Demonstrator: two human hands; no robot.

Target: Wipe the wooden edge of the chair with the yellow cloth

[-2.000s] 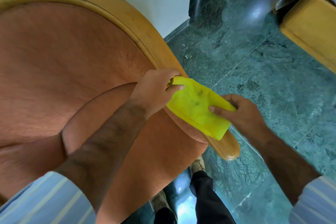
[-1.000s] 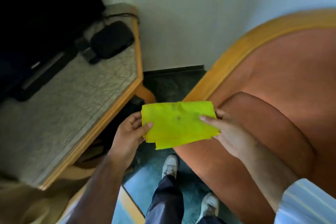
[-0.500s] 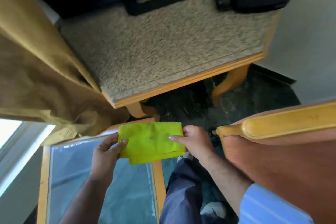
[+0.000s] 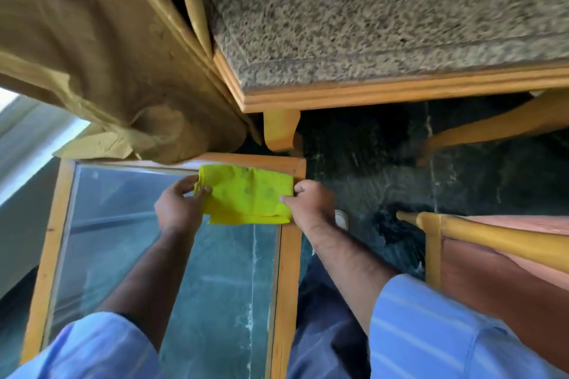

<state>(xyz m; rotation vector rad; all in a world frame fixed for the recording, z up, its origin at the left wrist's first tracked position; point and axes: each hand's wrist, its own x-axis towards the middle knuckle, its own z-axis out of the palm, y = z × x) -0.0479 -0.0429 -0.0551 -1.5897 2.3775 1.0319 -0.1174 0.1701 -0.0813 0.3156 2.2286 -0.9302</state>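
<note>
Yellow cloth: folded into a flat rectangle, it is hanging in the middle of the frame, stretched between both hands and touching no furniture that I can make out.
Left hand: its grip is pinching the cloth's left edge, thumb on top and fingers curled underneath.
Right hand: its grip is clamping the cloth's right edge in the same way, thumb lying over the fold.
Chair: it is sitting at the lower right of the frame, well apart from the cloth, showing orange upholstery below the rail.
Wooden edge: the rounded rail is running from centre right down toward the right border, and nothing is touching it.
Glass-topped frame: it is lying directly below the hands, its wooden border passing under the cloth's right side.
Surface: a speckled stone top with wooden trim is filling the upper right.
Curtain: tan fabric is bunching in the upper left.
Step in hand: judging from the taut two-handed hold, the person is readying or refolding the cloth rather than wiping.
Next move: it is calling for carrying the cloth rightward to the rail, pressing it flat there and sliding along its length.
</note>
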